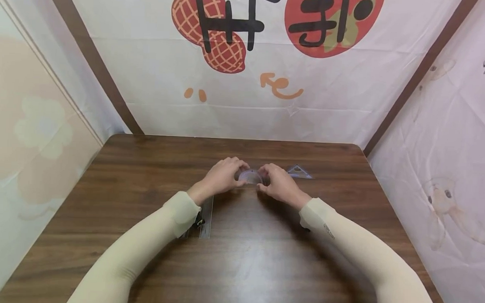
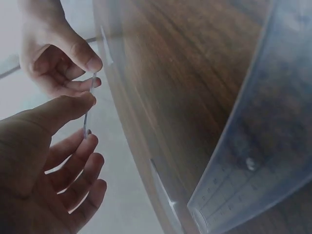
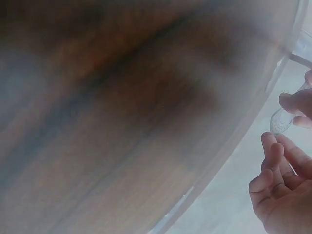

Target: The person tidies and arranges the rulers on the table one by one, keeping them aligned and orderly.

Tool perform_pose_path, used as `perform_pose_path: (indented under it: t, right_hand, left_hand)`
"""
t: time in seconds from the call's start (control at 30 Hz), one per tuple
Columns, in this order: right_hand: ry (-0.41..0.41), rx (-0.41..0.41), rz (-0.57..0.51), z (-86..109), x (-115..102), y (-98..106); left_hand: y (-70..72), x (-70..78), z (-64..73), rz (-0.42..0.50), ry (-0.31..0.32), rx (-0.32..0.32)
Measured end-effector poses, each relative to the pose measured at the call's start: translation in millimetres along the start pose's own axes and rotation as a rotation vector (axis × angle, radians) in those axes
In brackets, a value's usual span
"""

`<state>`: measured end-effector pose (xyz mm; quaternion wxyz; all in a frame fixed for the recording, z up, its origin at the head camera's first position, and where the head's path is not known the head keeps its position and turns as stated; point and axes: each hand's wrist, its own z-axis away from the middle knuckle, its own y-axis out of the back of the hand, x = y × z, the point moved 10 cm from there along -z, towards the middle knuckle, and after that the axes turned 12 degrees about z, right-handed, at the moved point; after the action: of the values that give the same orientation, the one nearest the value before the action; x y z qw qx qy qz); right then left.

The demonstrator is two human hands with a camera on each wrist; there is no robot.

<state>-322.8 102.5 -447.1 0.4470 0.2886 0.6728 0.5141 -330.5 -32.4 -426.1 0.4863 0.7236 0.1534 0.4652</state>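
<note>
Landmark: clear protractor (image 1: 251, 177), held up between 2 hands, nearly edge-on in the left wrist view.

Left and nearer than protractor: end of a clear strip (image 1: 184, 234), mostly hidden by the pale left sleeve (image 1: 143, 244); markings unreadable. Beside it, a clear ruler (image 1: 206, 219), far end covered by the left wrist.

Just left of protractor: left hand (image 1: 223, 174), thumb and fingers narrowed, pinching its left edge. Just right: right hand (image 1: 280, 183), pinching its right edge; the right wrist view crops both hands.

Right of protractor, just past the right hand: a blue-edged set square (image 1: 300, 175), lying flat.

Room: table (image 1: 345, 182) wood runs wide left and right of protractor; far edge near, backdrop (image 1: 259, 123) rising behind.
</note>
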Motion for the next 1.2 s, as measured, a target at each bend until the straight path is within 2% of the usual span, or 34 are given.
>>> perform_pose_path:
  t: [0.2,0.33,0.63,0.73,0.97,1.2]
  right_hand:
    - [0.054,0.048,0.044,9.6,-15,6]
    - [0.097,0.063,0.038,19.8,-22,6]
    - [0.161,0.054,0.000,38.2,-32,3]
    - [0.191,0.060,-0.007,41.7,-36,5]
    - [0.205,0.047,0.000,51.4,-45,8]
    - [0.232,0.010,-0.001,58.3,-55,0]
  left_hand:
    - [5.6,8.8,18.1,-0.037,-0.054,0.012]
    - [5.5,13.7,30.1,-0.048,-0.058,0.041]
    - [-3.9,20.9,50.1,-0.026,-0.092,0.026]
    - [-2.7,23.8,55.7,-0.025,-0.098,0.034]
    - [-0.2,31.5,66.6,-0.025,-0.136,0.033]
    - [-3.2,32.2,81.2,-0.047,-0.160,0.047]
